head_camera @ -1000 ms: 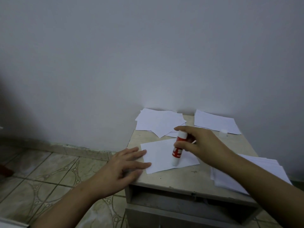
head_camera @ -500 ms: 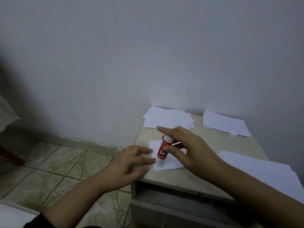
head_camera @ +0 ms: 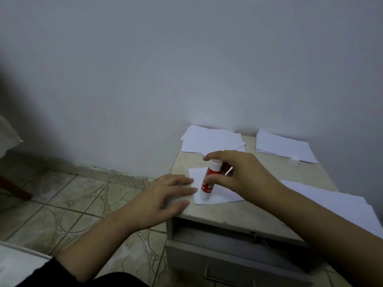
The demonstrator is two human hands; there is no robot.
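The right grip (head_camera: 244,175) pinches the glue stick (head_camera: 209,181), tip down on the sheet (head_camera: 222,196) at the front left of the table (head_camera: 223,213). The left grip (head_camera: 163,195), fingers flat, pins only the sheet's left edge; a hard stroke could drag or wrinkle it, smearing the table.

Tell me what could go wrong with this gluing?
The left hand presses only the left edge of the small white paper sheet, so the red and white glue stick in the right hand might drag or crumple it. The stick's tip is near the sheet's front edge, so glue could smear the beige tabletop. The small clear cap lies far off and may get lost.
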